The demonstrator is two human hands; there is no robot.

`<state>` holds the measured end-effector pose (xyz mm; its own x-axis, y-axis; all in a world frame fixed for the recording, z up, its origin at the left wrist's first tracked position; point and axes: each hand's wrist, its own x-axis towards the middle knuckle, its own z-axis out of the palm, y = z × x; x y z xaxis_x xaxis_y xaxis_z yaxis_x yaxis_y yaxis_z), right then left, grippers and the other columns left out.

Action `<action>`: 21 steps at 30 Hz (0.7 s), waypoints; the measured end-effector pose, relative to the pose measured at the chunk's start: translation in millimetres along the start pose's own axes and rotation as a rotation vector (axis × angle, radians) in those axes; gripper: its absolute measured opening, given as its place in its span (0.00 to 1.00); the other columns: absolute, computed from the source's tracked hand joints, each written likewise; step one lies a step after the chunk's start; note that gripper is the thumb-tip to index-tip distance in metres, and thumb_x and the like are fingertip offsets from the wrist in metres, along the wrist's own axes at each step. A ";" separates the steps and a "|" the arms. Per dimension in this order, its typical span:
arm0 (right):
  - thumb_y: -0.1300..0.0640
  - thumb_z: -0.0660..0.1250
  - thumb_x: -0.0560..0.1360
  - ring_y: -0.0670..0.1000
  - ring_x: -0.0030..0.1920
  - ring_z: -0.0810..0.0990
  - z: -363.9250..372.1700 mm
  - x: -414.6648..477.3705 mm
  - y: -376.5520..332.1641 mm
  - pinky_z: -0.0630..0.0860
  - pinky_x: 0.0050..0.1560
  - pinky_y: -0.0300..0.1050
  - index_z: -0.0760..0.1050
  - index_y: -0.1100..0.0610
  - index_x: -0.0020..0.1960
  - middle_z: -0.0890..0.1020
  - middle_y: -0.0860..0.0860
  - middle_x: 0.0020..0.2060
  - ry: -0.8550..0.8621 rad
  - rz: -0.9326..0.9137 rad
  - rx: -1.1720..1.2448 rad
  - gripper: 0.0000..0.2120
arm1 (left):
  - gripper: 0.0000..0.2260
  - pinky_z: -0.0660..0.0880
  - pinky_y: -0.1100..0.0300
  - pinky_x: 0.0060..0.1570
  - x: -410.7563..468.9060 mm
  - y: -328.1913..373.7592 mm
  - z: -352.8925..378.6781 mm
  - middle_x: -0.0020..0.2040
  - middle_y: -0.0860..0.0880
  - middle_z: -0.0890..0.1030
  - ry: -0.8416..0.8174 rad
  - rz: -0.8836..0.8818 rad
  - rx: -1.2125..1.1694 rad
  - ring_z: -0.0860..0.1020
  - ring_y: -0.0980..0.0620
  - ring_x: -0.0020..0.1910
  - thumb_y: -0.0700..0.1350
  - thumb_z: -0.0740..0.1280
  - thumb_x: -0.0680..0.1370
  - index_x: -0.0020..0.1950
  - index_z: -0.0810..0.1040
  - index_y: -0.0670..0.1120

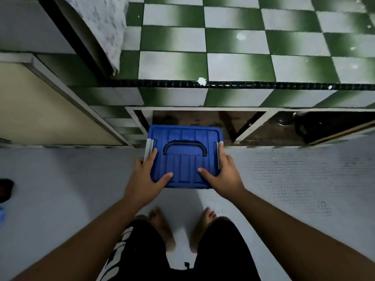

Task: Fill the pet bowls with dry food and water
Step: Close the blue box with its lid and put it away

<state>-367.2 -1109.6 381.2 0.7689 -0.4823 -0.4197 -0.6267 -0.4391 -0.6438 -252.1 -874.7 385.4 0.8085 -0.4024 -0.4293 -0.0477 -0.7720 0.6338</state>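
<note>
A person stood barefoot on a pale floor (pixel 294 189), looking straight down at a blue box (pixel 185 157) held in front of the body between both hands. The left hand (pixel 145 179) clasped the box's left side, its fingers running up along the grey clip (pixel 149 148) on that edge and its thumb lying flat across the near part of the lid. The right hand (pixel 225 177) mirrored it on the right side, fingers beside the other grey clip (pixel 219 153), thumb pressed on the lid. Each grip was closed around the box's edges, palms wrapping the near corners. A dark handle (pixel 185 147) lay folded flat in the middle of the ribbed lid, which sat shut on the box. The far end of the box hung over the edge of a low open compartment (pixel 192 118) beneath a tiled ledge with green and white checks (pixel 223 63). In the neighbouring compartment to the right, a metal bowl (pixel 284 118) stood in shadow beside a dark rounded object (pixel 316 126) too dim to identify. Whether the box rested on anything below could not be told. The person's bare feet (pixel 162 226) showed below the box, with black shorts (pixel 221 250) nearer the camera.
</note>
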 end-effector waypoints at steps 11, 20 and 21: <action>0.32 0.78 0.59 0.59 0.71 0.68 114.4 221.6 129.5 0.68 0.72 0.58 0.35 0.39 0.79 0.65 0.55 0.71 -0.101 0.023 0.033 0.65 | 0.63 0.62 0.52 0.74 216.7 -101.5 132.2 0.77 0.41 0.58 -0.095 0.046 0.052 0.62 0.41 0.77 0.73 0.76 0.60 0.85 0.46 0.55; 0.22 0.76 0.46 0.56 0.67 0.75 155.4 402.2 201.9 0.73 0.69 0.58 0.44 0.32 0.77 0.73 0.51 0.67 0.007 -0.016 0.065 0.68 | 0.59 0.66 0.42 0.74 382.6 -123.2 203.5 0.81 0.42 0.60 -0.032 0.120 0.212 0.64 0.40 0.77 0.76 0.72 0.62 0.83 0.45 0.57; 0.22 0.76 0.46 0.56 0.66 0.75 156.9 417.3 206.7 0.74 0.68 0.58 0.45 0.30 0.76 0.74 0.51 0.67 0.011 -0.016 0.070 0.67 | 0.59 0.67 0.41 0.73 395.8 -123.6 207.1 0.81 0.44 0.61 -0.025 0.130 0.200 0.65 0.41 0.77 0.76 0.71 0.62 0.83 0.45 0.58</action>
<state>-156.0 -1282.7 -27.4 0.7770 -0.4844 -0.4020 -0.6038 -0.3931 -0.6934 -47.6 -1040.5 3.9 0.7732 -0.5152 -0.3697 -0.2680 -0.7940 0.5457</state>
